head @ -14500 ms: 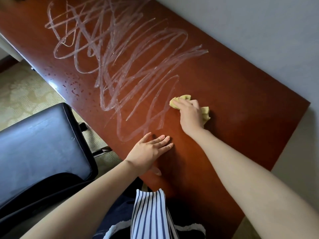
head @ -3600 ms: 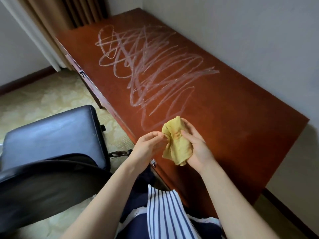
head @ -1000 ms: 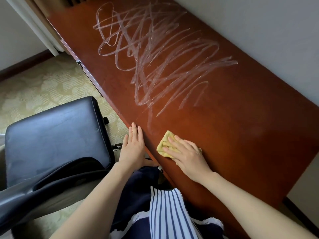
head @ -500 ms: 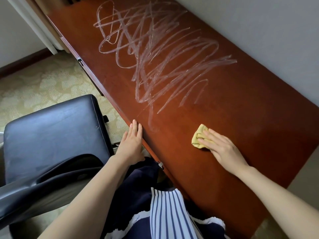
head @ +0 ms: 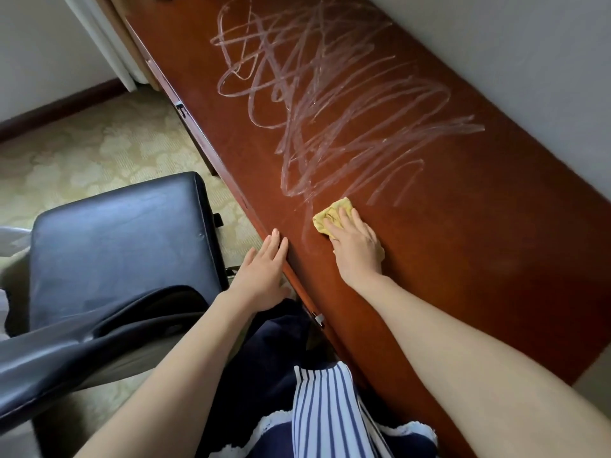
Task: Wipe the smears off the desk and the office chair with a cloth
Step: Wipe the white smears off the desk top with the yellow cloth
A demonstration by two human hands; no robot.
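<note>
The right hand (head: 355, 247) presses the cloth (head: 332, 214) flat just below the smears (head: 330, 104); the left hand (head: 264, 276) lies open. Better to push firmly upward with overlapping strokes.

No text, label, brand, number or sign can be read anywhere in this view; the pale scrawl of smears (head: 330, 104) looping across the reddish wooden desk (head: 479, 259) forms no letters or figures.

Patterned beige carpet (head: 99, 153) beside dark baseboard (head: 59, 109); grey wall (head: 529, 61); striped garment (head: 327, 414) at bottom.
</note>
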